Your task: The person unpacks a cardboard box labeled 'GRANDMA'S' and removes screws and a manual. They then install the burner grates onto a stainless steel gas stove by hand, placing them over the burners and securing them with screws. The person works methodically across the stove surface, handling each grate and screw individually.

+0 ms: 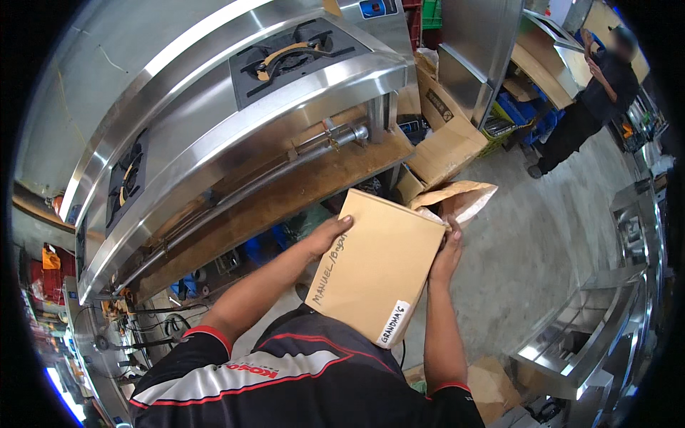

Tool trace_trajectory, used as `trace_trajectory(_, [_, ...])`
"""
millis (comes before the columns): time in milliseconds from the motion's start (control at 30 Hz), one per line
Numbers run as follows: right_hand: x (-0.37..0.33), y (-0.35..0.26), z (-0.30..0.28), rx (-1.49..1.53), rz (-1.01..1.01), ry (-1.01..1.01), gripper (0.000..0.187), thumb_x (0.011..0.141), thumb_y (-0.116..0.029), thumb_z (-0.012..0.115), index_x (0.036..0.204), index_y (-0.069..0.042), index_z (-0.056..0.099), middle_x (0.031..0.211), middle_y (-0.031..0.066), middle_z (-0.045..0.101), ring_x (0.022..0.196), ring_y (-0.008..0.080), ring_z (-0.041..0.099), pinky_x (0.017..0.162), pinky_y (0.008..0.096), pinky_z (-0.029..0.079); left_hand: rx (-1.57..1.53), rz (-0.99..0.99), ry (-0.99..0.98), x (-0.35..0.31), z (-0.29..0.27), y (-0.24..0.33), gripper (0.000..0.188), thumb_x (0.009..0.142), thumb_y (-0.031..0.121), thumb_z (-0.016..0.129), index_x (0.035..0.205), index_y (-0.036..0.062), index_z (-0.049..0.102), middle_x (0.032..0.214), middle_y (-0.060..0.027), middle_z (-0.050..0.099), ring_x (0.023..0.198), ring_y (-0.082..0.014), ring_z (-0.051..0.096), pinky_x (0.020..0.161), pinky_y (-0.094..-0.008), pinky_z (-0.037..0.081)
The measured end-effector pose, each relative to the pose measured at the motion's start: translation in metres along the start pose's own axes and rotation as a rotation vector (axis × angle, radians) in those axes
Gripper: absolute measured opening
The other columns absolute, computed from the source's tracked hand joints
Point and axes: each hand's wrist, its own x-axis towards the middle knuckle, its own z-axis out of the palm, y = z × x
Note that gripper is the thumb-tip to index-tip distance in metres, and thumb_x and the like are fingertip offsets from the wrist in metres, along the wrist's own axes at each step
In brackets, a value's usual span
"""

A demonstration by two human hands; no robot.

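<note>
A flat brown cardboard box (378,260) is held in front of my body, tilted, its lower end close to my shirt. Handwriting runs along one side, and a white label (393,321) sits at a lower corner. My left hand (330,237) grips the box's left edge with the thumb on top. Around the upper right edge, my right hand (448,255) is closed, its fingers partly hidden behind the box. Just beyond that corner is a crumpled brown paper bag (479,191) with its mouth open.
A long stainless steel stove (314,85) with black burner grates stands ahead and left, above a wooden shelf (278,207). Open cardboard boxes (448,151) sit beyond the bag. At the far right, a person (603,93) in dark clothes stands. Steel units (578,335) line the right side.
</note>
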Motion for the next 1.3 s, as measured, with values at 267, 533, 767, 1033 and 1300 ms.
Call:
trace_trajectory(267, [-0.107,0.072,0.021,0.144,0.727,-0.111,0.069,0.093,-0.025,0.059,0.15,-0.004,0.028,0.14,0.0198,0.047,0.129,0.032,0.047,0.105,0.0435,0.043,-0.404,-0.197,0.303,0.012,-0.037,-0.1,0.058,0.101,0.049,0.048,0.133,0.0019,0.054,0.114,-0.0182,0.068,0.094,-0.0242,0.071,0.082,-0.0386,0.058])
trace_trajectory(533, [-0.116,0.195,0.042,0.394,1.001,-0.209,0.063,0.084,-0.018,0.062,0.141,-0.004,0.039,0.123,0.0162,0.057,0.109,0.0299,0.06,0.094,0.0414,0.051,-0.437,-0.339,0.56,-0.043,-0.095,-0.159,0.074,0.097,0.063,0.046,0.134,0.0002,0.055,0.126,-0.0221,0.063,0.113,-0.0286,0.064,0.097,-0.0406,0.05])
trace_trajectory(767, [-0.089,0.359,0.095,0.205,1.145,0.067,0.063,0.082,-0.026,0.068,0.138,-0.011,0.043,0.127,0.0137,0.056,0.113,0.0317,0.059,0.089,0.0499,0.051,0.361,-0.667,0.578,-0.218,-0.151,-0.25,0.061,0.092,0.056,0.06,0.133,0.0121,0.057,0.109,-0.0045,0.066,0.092,-0.0203,0.062,0.073,-0.0366,0.05])
trace_trajectory(1033, [-0.009,0.393,0.222,-0.322,1.303,-0.293,0.077,0.09,-0.043,0.06,0.152,-0.009,0.03,0.153,0.0184,0.034,0.131,0.0436,0.042,0.106,0.0613,0.036,-0.443,-0.916,0.342,-0.33,-0.074,-0.291,0.062,0.1,0.055,0.049,0.141,0.009,0.053,0.137,-0.0062,0.059,0.12,-0.0197,0.057,0.105,-0.0378,0.043])
trace_trajectory(1300, [-0.023,0.42,0.12,-1.337,0.336,-1.245,0.052,0.094,-0.044,0.048,0.1,0.002,0.072,0.09,0.0222,0.071,0.076,0.035,0.07,0.079,0.0444,0.054,-0.396,-0.738,0.685,-0.401,-0.025,-0.378,0.046,0.097,0.04,0.055,0.126,0.0052,0.065,0.125,-0.0119,0.067,0.105,-0.0233,0.067,0.097,-0.038,0.049])
